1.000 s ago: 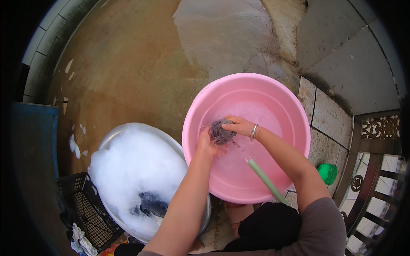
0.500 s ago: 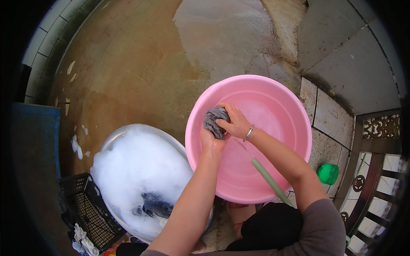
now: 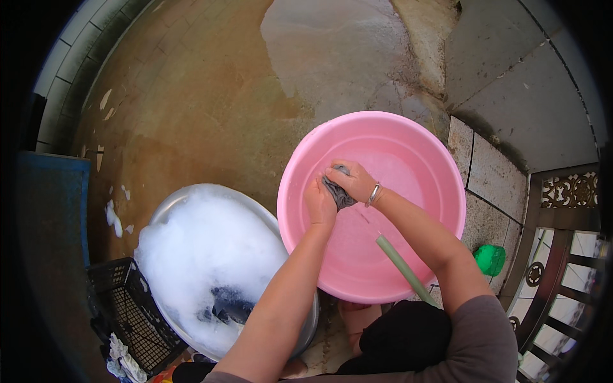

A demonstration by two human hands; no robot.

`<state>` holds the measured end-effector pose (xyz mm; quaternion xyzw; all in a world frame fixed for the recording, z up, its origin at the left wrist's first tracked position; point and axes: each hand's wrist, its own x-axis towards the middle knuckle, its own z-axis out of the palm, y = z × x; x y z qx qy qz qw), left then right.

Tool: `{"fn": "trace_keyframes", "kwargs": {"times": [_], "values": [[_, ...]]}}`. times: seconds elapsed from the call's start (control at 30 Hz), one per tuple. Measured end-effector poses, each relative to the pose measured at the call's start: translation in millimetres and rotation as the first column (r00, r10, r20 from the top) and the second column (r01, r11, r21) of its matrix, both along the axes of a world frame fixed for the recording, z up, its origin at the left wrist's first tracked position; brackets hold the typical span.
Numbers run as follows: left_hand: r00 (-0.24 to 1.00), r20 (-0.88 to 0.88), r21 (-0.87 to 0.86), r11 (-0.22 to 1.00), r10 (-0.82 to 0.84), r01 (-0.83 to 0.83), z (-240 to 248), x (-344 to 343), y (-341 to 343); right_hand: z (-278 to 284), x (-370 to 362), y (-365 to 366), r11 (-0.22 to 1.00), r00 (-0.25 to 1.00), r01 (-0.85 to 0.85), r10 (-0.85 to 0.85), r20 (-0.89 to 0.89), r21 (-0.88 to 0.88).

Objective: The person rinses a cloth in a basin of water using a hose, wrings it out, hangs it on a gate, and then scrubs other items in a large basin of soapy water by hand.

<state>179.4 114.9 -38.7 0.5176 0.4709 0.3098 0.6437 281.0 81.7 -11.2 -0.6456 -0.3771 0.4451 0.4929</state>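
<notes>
A wadded grey cloth (image 3: 338, 190) is squeezed between my two hands above the left part of a large pink basin (image 3: 447, 172). My left hand (image 3: 321, 203) is closed around its left side. My right hand (image 3: 355, 181), with a silver bangle at the wrist, grips the cloth from the right, fingers wrapped over it. Much of the cloth is hidden by my fingers. Below my right forearm a green hose (image 3: 403, 267) reaches over the basin's near rim, and a thin stream of water comes from its end.
Left of the basin stands a metal tub (image 3: 257, 212) heaped with white suds (image 3: 198, 262); dark fabric (image 3: 230, 306) shows through them. A black plastic crate (image 3: 137, 319) is beside the tub. A green plastic object (image 3: 490, 260) lies at the right. The concrete floor (image 3: 191, 115) is wet.
Both hands have moved slightly right and closed tighter round the grey cloth, which is now more compressed and mostly covered. Basin, hose and tub look unchanged.
</notes>
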Motion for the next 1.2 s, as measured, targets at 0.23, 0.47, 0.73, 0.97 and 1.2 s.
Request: {"fn": "trace_keyframes", "kwargs": {"times": [0.23, 0.47, 0.73, 0.97, 1.2], "values": [[0.767, -0.627, 0.096, 0.963, -0.139, 0.254, -53.6, -25.7, -6.2, -72.2, 53.8, -40.4, 0.776, 0.547, 0.384, 0.246, 0.8, -0.501], [0.879, -0.258, -0.822, 0.569, -0.401, 0.018, -24.0, -23.5, 6.0, -90.5, 29.3, -48.0, 0.909, 0.696, 0.164, 0.168, 0.698, -0.383], [0.945, 0.327, -0.773, 0.583, 0.028, 0.25, -60.0, -30.1, 26.4, -26.2, -49.6, -4.0, 0.991, 0.996, -0.056, 0.048, -0.072, -0.119], [0.955, -0.035, -0.703, 0.687, -0.294, 0.185, -2.4, -2.3, 5.6, -25.2, 0.9, -12.7, 0.971, 0.587, -0.086, 0.229, 0.777, -0.221], [0.398, -0.853, -0.077, 0.836, -0.337, 0.544, -46.9, -24.3, -8.9, -72.1, 34.4, -49.4, 0.886, 0.34, -0.019, 0.442, 0.83, -0.464]]}}
